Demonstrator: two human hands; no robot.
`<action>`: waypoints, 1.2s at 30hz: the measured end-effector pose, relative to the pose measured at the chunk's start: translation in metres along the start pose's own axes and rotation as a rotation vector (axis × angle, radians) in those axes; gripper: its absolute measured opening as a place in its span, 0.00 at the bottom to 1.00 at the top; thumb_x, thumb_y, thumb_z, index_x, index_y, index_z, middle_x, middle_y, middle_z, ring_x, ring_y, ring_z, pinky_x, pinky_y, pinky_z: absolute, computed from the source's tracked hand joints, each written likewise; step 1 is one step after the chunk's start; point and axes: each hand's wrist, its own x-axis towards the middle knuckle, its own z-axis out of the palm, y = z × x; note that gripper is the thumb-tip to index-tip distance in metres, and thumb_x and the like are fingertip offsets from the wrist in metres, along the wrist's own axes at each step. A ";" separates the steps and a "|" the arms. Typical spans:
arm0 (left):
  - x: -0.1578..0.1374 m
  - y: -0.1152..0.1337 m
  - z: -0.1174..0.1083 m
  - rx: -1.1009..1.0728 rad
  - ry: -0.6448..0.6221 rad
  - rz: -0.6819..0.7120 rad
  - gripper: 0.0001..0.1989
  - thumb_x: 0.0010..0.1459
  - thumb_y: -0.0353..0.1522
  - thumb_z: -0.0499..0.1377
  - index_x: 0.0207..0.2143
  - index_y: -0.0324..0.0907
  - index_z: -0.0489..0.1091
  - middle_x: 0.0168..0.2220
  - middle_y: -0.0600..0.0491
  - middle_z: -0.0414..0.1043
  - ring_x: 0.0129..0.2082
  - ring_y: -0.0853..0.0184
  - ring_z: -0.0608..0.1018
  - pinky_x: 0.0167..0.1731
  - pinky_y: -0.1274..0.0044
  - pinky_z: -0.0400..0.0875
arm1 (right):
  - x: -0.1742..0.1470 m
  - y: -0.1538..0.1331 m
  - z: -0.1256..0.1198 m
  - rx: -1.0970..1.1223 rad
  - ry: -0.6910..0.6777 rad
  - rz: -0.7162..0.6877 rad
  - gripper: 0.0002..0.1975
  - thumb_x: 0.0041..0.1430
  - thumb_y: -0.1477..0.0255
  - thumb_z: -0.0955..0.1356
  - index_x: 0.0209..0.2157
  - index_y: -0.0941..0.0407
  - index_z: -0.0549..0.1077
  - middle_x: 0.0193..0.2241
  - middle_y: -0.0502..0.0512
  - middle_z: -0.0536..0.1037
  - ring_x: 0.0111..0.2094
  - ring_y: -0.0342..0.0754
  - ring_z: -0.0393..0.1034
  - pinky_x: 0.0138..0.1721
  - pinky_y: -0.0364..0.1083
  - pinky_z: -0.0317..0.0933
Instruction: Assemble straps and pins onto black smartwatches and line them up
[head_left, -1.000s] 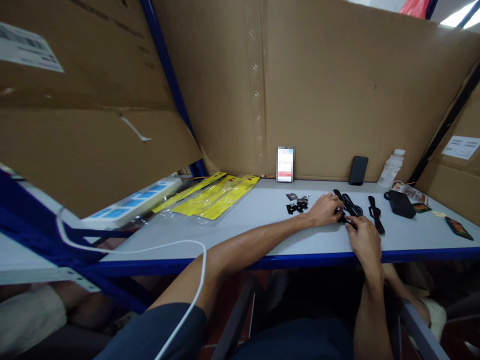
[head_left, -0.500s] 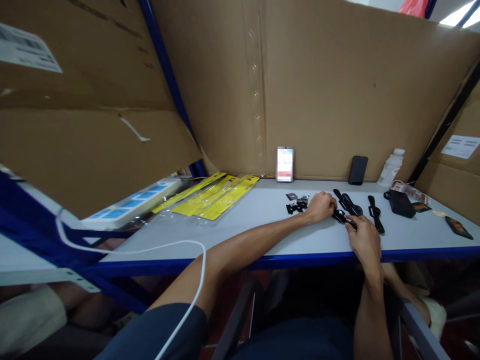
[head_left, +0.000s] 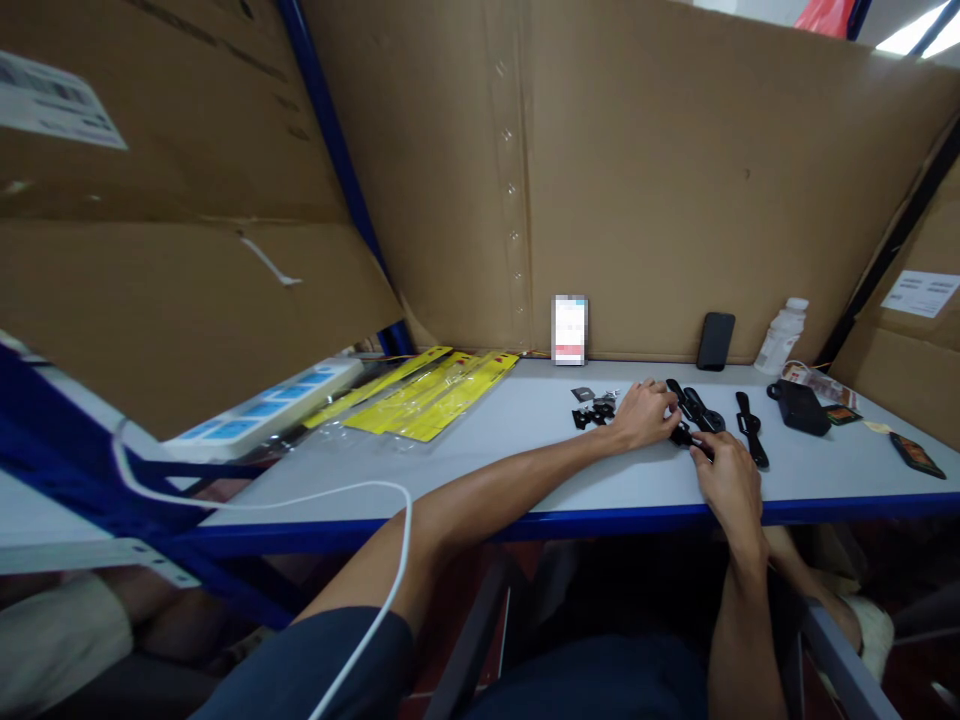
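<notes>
Black, slim, hard-looking piece (head_left: 681,436) was the focus, sitting between both hands just above or on the pale grey tabletop (head_left: 540,400). Right hand (head_left: 729,478) had thumb and fingers closed on its near end; left hand (head_left: 643,413) was bunched narrow by the far end, couldn't tell if it gripped. Seemed like fiddly two-handed fingerwork, so I'd guess the next move called for a steady right and a light left. Counts: one long black bar with a bulging middle (head_left: 752,430) to the right, at least two overlapping long black parts (head_left: 701,410) beyond the hands, one jumble of small black bits (head_left: 596,413) (uncountable), one lit upright phone (head_left: 570,330), one dark phone (head_left: 716,341), one clear plastic bottle (head_left: 781,338).
</notes>
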 end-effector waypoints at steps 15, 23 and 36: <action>0.002 -0.004 0.009 -0.206 -0.068 0.126 0.11 0.58 0.25 0.56 0.38 0.41 0.78 0.41 0.49 0.77 0.46 0.61 0.75 0.50 0.71 0.70 | 0.000 0.000 0.000 -0.024 -0.011 0.000 0.17 0.68 0.72 0.63 0.52 0.55 0.78 0.44 0.59 0.79 0.48 0.53 0.71 0.48 0.47 0.60; 0.004 -0.010 0.012 -0.245 -0.086 0.120 0.10 0.60 0.29 0.60 0.43 0.41 0.79 0.43 0.50 0.78 0.47 0.62 0.76 0.53 0.71 0.70 | -0.001 0.000 0.000 -0.010 -0.008 -0.002 0.17 0.68 0.71 0.63 0.53 0.57 0.78 0.45 0.60 0.79 0.49 0.54 0.71 0.48 0.48 0.60; 0.011 -0.016 0.017 -0.314 -0.088 0.233 0.17 0.53 0.19 0.56 0.38 0.40 0.80 0.44 0.47 0.77 0.48 0.61 0.75 0.52 0.70 0.70 | -0.001 -0.001 -0.001 -0.030 -0.019 -0.008 0.17 0.68 0.71 0.63 0.53 0.55 0.78 0.45 0.60 0.79 0.49 0.53 0.71 0.47 0.48 0.59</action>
